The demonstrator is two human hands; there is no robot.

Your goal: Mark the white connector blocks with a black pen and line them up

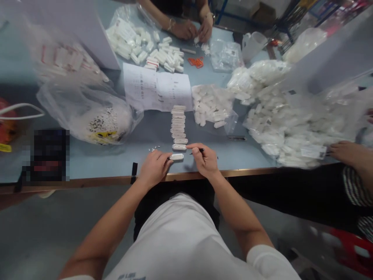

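Connector (176,156): one, at left hand (154,168)

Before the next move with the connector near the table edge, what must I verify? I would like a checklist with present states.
1. Left hand holds connector: ok.
2. Right hand grips pen: ok.
3. Pen tip touches the connector: cannot tell.
4. Connector lies fully on table: ok.
5. Row of connectors behind it lies in line: ok.
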